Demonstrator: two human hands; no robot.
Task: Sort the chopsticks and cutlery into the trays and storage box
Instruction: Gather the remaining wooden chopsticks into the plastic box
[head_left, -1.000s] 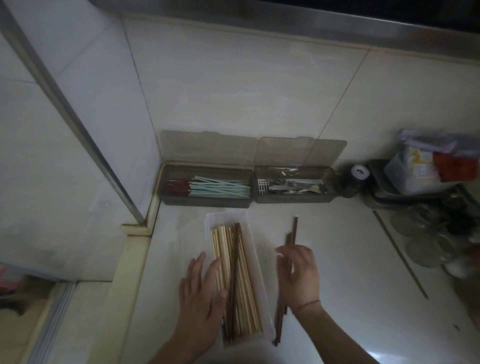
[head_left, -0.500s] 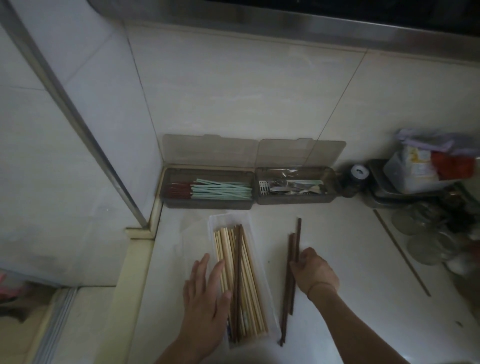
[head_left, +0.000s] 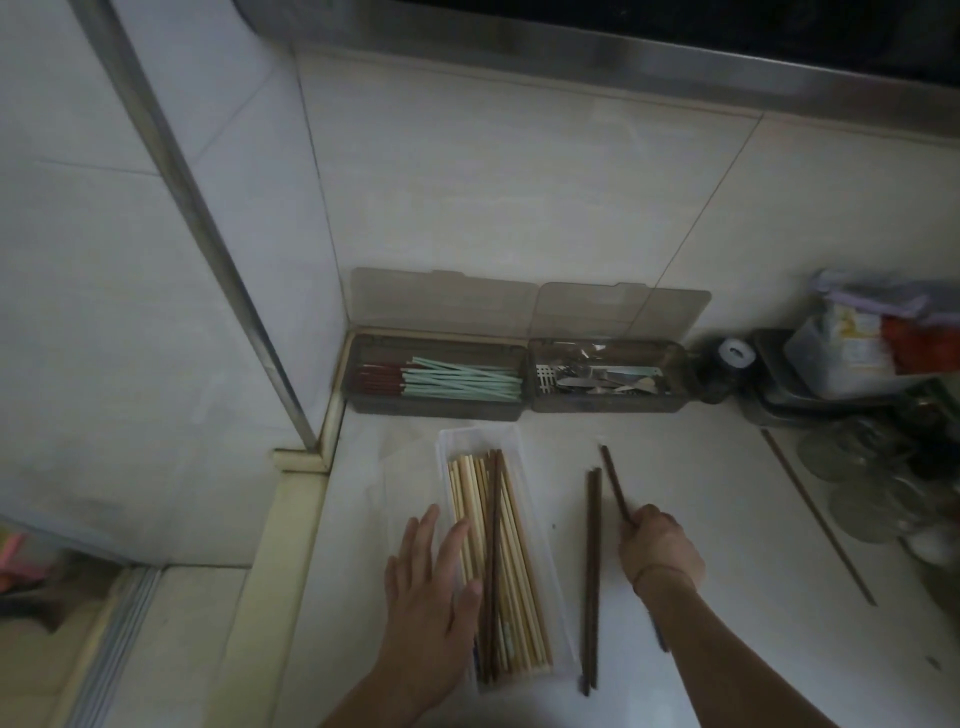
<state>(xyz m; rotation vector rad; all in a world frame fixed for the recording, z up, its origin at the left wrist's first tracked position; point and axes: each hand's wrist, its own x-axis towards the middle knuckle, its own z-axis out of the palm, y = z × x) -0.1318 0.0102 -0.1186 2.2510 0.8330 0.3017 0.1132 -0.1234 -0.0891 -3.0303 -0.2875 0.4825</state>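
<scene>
Lay flat, fingers straight, on the pale bamboo chopsticks (head_left: 475, 540) in the clear tray (head_left: 540, 561) near the desk's (head_left: 701, 493) front edge: left hand (head_left: 431, 587). Curled around one dark brown chopstick (head_left: 614, 482): right hand (head_left: 657, 545). Rested between tray and right hand, side by side: two more dark chopsticks (head_left: 592, 571).

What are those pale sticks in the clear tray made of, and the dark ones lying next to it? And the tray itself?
The pale chopsticks look like bare bamboo or light wood: matte, straw-coloured. The dark chopsticks on the counter seem dark-stained or lacquered wood, though dim light leaves plastic possible. The tray looks like thin translucent plastic, since the counter shows through its walls.
</scene>
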